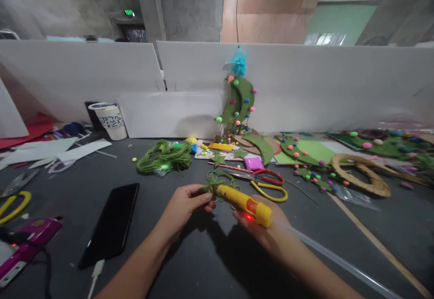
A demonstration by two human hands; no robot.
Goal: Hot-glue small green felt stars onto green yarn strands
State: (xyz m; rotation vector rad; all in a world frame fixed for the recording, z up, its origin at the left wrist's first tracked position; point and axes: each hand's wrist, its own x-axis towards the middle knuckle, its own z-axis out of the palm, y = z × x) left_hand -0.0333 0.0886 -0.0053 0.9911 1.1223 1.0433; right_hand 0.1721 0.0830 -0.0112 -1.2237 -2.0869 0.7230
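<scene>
My right hand point(266, 233) is wrapped round a yellow hot glue gun point(237, 197), its red light lit and a long clear glue stick point(339, 260) running out of its back. The gun's nozzle points left, close to the fingers of my left hand point(190, 206). Those fingers pinch a small piece wound with green yarn point(212, 189); its shape is partly hidden. Loose green yarn point(224, 179) curls just behind. Beyond the hands lie scissors point(269, 184) with red and yellow handles, and a bundle of green yarn point(164, 156) is to the left.
A black phone point(110, 226) with a cable lies left, near a magenta power strip point(32, 247). A paper cup point(110, 120) stands at the back. A green crescent decoration with pompoms point(239, 102) stands against the white panel. A cardboard ring point(361, 172) and a wooden strip point(376, 240) lie right.
</scene>
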